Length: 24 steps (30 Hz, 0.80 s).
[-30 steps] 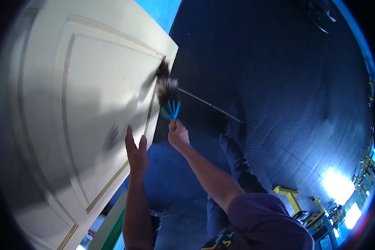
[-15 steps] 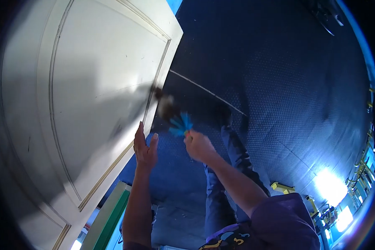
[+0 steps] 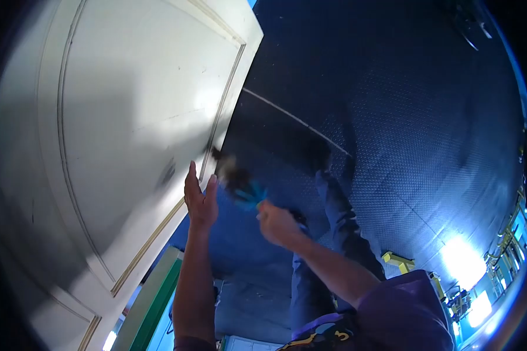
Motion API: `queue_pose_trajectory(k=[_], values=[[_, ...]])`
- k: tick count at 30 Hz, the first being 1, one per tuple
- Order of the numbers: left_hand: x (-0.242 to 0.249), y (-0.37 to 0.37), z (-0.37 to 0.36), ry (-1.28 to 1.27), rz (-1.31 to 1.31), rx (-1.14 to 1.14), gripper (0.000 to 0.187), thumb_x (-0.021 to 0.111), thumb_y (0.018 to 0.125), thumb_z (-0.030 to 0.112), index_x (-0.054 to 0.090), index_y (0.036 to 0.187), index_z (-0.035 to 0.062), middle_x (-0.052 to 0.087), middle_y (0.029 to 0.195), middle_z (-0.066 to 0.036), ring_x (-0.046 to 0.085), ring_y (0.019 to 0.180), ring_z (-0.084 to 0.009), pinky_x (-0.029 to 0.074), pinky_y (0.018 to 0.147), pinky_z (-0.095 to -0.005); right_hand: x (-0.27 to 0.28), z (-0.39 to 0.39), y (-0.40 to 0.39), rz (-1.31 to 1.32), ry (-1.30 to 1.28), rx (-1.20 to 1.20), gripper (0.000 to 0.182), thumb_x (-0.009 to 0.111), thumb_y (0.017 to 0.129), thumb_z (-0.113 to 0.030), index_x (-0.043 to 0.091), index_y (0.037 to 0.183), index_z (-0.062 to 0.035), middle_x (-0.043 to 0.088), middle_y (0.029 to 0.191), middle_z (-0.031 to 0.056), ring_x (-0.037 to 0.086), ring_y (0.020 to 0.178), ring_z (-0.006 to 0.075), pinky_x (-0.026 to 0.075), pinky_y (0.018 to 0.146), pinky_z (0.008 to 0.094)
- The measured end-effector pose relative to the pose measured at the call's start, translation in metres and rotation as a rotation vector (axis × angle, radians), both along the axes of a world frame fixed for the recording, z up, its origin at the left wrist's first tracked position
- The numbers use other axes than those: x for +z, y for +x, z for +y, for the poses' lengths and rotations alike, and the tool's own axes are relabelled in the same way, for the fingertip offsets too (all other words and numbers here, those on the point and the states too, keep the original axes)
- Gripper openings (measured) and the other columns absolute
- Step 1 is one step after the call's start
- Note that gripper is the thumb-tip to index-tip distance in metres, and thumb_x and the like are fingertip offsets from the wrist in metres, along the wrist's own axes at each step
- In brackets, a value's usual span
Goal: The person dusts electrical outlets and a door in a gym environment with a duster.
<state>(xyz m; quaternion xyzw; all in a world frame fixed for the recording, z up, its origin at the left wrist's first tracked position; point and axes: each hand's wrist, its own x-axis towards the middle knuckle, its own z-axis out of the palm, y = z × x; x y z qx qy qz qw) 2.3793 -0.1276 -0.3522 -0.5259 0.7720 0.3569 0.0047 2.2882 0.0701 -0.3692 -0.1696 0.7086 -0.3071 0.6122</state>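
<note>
The right hand (image 3: 277,222) is closed around the blue plastic handle of a dark-bristled duster (image 3: 240,184). Its long axis slants up and left, bristle tip touching the edge of the cream panelled door (image 3: 129,117). The left hand (image 3: 199,202), flat with fingers together, rests against that door edge, seemingly to steady it.
</note>
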Motion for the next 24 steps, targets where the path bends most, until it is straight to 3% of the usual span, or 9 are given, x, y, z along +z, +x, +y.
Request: queue_pose_trajectory(k=[2, 5, 7, 9, 12, 15, 19, 21, 24], values=[[-0.008, 0.012, -0.006, -0.031, -0.006, -0.020, 0.073, 0.058, 0.095, 0.043, 0.034, 0.150, 0.0014, 0.042, 0.147, -0.025, 0.040, 0.137, -0.0386, 0.032, 0.113, -0.0450, 0.003, -0.023, -0.038, 0.116, 0.072, -0.206, 0.024, 0.051, 0.097, -0.017, 0.055, 0.117, -0.0037, 0.067, 0.098, 0.0270, 0.066, 0.090, 0.0456, 0.052, 0.075, 0.0536], [-0.012, 0.033, -0.010, -0.011, -0.090, 0.039, 0.072, 0.057, 0.095, 0.043, 0.035, 0.150, 0.0036, 0.042, 0.147, -0.025, 0.041, 0.137, -0.0387, 0.032, 0.114, -0.0450, -0.021, -0.065, -0.054, 0.246, -0.017, -0.239, 0.025, 0.049, 0.098, -0.019, 0.053, 0.117, -0.0023, 0.066, 0.096, 0.0272, 0.066, 0.088, 0.0452, 0.052, 0.070, 0.0535], [-0.018, 0.056, -0.015, 0.003, -0.104, 0.078, 0.071, 0.057, 0.095, 0.044, 0.036, 0.150, 0.0044, 0.042, 0.148, -0.024, 0.041, 0.137, -0.0387, 0.031, 0.114, -0.0453, -0.035, -0.082, -0.012, 0.117, 0.011, -0.135, 0.028, 0.050, 0.096, -0.017, 0.048, 0.119, -0.0014, 0.067, 0.087, 0.0272, 0.065, 0.081, 0.0486, 0.051, 0.073, 0.0594], [-0.016, 0.082, -0.010, 0.044, -0.163, 0.133, 0.070, 0.057, 0.095, 0.043, 0.037, 0.150, 0.0051, 0.042, 0.148, -0.024, 0.041, 0.137, -0.0386, 0.031, 0.114, -0.0463, -0.031, -0.034, 0.119, -0.127, -0.032, -0.039, 0.028, 0.050, 0.097, -0.017, 0.048, 0.120, -0.0012, 0.067, 0.088, 0.0264, 0.066, 0.082, 0.0476, 0.051, 0.073, 0.0587], [-0.018, 0.123, -0.011, -0.069, -0.295, -0.032, 0.070, 0.058, 0.094, 0.044, 0.039, 0.148, 0.0042, 0.047, 0.144, -0.023, 0.042, 0.135, -0.0392, 0.031, 0.113, -0.0467, -0.004, -0.002, 0.167, -0.079, 0.022, 0.106, 0.027, 0.049, 0.097, -0.017, 0.049, 0.119, -0.0007, 0.067, 0.087, 0.0264, 0.066, 0.082, 0.0469, 0.052, 0.073, 0.0576], [0.000, 0.142, -0.011, -0.102, -0.330, -0.157, 0.070, 0.057, 0.093, 0.047, 0.042, 0.146, 0.0038, 0.049, 0.142, -0.023, 0.044, 0.134, -0.0391, 0.031, 0.112, -0.0473, 0.013, -0.006, 0.119, -0.019, 0.036, -0.117, 0.027, 0.049, 0.098, -0.020, 0.051, 0.118, -0.0025, 0.066, 0.090, 0.0280, 0.066, 0.086, 0.0473, 0.053, 0.073, 0.0550], [-0.004, 0.178, -0.010, -0.219, -0.368, -0.381, 0.068, 0.057, 0.093, 0.046, 0.042, 0.145, 0.0042, 0.050, 0.141, -0.023, 0.046, 0.132, -0.0382, 0.032, 0.109, -0.0506, -0.019, -0.045, 0.104, 0.215, -0.011, -0.310, 0.027, 0.051, 0.098, -0.022, 0.055, 0.116, -0.0024, 0.067, 0.095, 0.0276, 0.065, 0.089, 0.0476, 0.053, 0.073, 0.0528], [-0.007, 0.193, -0.005, -0.204, -0.346, -0.374, 0.069, 0.057, 0.093, 0.047, 0.042, 0.146, 0.0047, 0.050, 0.140, -0.024, 0.046, 0.132, -0.0382, 0.032, 0.109, -0.0508, -0.035, -0.044, 0.154, 0.099, -0.005, -0.062, 0.025, 0.051, 0.098, -0.020, 0.056, 0.114, -0.0012, 0.067, 0.096, 0.0282, 0.065, 0.090, 0.0476, 0.053, 0.074, 0.0523], [0.000, 0.211, -0.003, -0.155, -0.358, -0.369, 0.071, 0.058, 0.092, 0.048, 0.042, 0.146, 0.0048, 0.050, 0.140, -0.024, 0.046, 0.132, -0.0380, 0.031, 0.110, -0.0507, 0.000, -0.006, 0.224, -0.003, -0.025, 0.071, 0.024, 0.051, 0.096, -0.020, 0.055, 0.109, 0.0007, 0.067, 0.099, 0.0278, 0.063, 0.096, 0.0486, 0.051, 0.082, 0.0560]])
